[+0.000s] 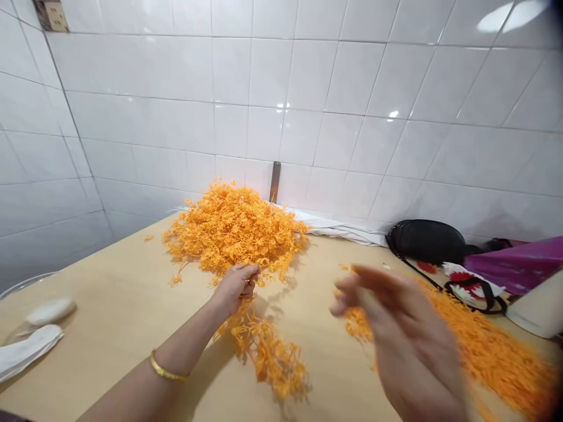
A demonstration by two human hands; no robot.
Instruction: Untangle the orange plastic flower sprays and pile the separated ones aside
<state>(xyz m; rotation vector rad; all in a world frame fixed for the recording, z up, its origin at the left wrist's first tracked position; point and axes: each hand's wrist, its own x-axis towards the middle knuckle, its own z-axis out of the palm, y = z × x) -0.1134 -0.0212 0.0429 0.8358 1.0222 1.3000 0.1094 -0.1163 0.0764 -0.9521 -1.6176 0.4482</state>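
Orange artificial sprigs (275,354) hang in my left hand (240,286), fingers pinched shut on them, just in front of the big orange heap (237,225) on the table (162,316). My blurred right hand (396,334) hovers near the loose orange pieces (492,340), fingers partly spread, seemingly holding nothing.

A black bag (426,241) lies by the white tiled wall (316,88), near purple material (519,264); white cloth (343,230) edges the table (149,299).
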